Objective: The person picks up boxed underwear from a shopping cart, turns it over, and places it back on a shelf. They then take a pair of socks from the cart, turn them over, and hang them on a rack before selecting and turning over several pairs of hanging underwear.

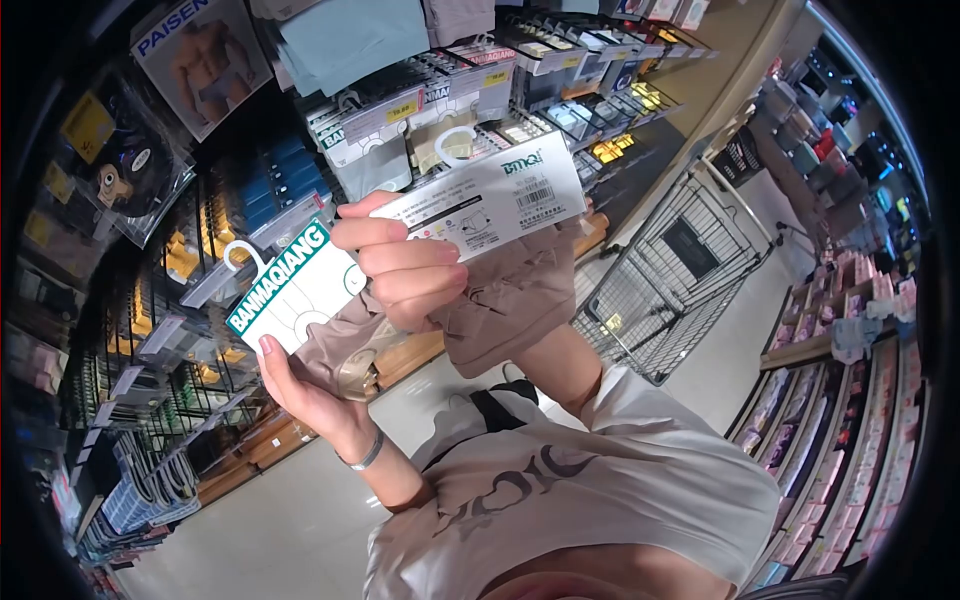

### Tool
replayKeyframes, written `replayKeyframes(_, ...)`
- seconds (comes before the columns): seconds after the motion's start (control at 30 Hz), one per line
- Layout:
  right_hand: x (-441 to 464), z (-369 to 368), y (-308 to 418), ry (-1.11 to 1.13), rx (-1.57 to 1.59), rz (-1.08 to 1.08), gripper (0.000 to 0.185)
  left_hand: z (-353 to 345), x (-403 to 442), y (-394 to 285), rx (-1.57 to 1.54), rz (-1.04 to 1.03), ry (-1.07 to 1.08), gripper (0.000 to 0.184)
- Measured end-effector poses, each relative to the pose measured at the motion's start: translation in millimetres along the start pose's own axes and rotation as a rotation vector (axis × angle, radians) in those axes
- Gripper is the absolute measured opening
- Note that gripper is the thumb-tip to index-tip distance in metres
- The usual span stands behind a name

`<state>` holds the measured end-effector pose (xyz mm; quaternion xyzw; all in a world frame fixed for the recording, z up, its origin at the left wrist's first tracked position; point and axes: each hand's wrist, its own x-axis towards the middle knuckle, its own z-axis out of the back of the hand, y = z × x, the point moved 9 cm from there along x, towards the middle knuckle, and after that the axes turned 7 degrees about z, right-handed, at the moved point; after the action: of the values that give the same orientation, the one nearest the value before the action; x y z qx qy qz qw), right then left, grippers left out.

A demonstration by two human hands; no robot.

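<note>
My left hand (pixel 315 400), with a band at its wrist, is closed on a brown garment (pixel 345 345) hanging from a green and white header card (pixel 295 285) with a white hook. Its thumb lies along the card's lower edge. My right hand (pixel 410 265) grips a second white card (pixel 510 200), which shows a barcode and small print and also has a white hook. Brown folded fabric (pixel 510 300) hangs under that card. The two items are side by side, in front of the shelves.
Racks of hanging packages (pixel 440 90) stand ahead and along the left. A wire shopping cart (pixel 680 270) is on the right, on the pale floor (pixel 310 520). Shelves of small pink packages (pixel 830 440) line the far right.
</note>
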<state>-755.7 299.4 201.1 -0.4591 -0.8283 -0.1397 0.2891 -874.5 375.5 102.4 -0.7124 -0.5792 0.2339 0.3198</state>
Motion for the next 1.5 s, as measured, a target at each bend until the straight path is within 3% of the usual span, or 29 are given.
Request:
replayKeyframes(0.23, 5, 7, -8, 0.057, 0.079, -0.051, 0.042, 6, -1, -11, -0.034, -0.008, -0.016, 0.038)
replayKeyframes(0.33, 5, 10, -7, -0.024, 0.01, -0.016, 0.043, 7, -1, -14, -0.028, -0.045, -0.01, 0.037)
replayKeyframes(0.4, -1, 20, 8, -0.156, -0.283, 0.111, 0.042, 1, -5, -21, 0.008, -0.133, -0.044, 0.039)
replayKeyframes(0.47, -15, 33, 39, -0.477, -0.766, 0.359, 0.039, -16, -17, -36, 0.061, -0.282, -0.124, 0.043)
replayKeyframes(0.53, -46, 14, 71, -0.968, -1.452, 0.731, 0.036, -5, -11, -31, 0.194, -0.219, -0.039, 0.05)
replayKeyframes(0.6, -60, 12, 83, -1.065, -1.646, 0.854, 0.032, -9, -16, -12, 0.197, 0.009, 0.065, 0.048)
replayKeyframes(0.63, -65, 8, 86, -1.112, -1.744, 0.919, 0.03, -12, -13, -9, 0.247, -0.06, 0.104, 0.041)
replayKeyframes(0.73, -70, 9, 83, -1.105, -1.646, 1.092, 0.03, -27, -23, -6, 0.357, -0.135, 0.147, 0.04)
replayKeyframes(0.87, -60, -9, 51, -0.973, -1.995, 1.071, 0.024, -39, -25, 4, 0.371, -0.102, 0.051, 0.034)
replayKeyframes(1.03, -74, -13, 58, -1.172, -2.087, 0.791, 0.024, -44, -19, 21, 0.265, 0.051, 0.109, 0.034)
replayKeyframes(1.3, -86, -16, 100, -1.005, -1.975, 0.796, 0.029, -61, -5, 48, 0.05, 0.385, 0.209, 0.037)
replayKeyframes(1.5, -78, -22, 123, -1.139, -1.686, 0.851, 0.028, -83, 13, 59, -0.018, 0.37, 0.177, 0.035)
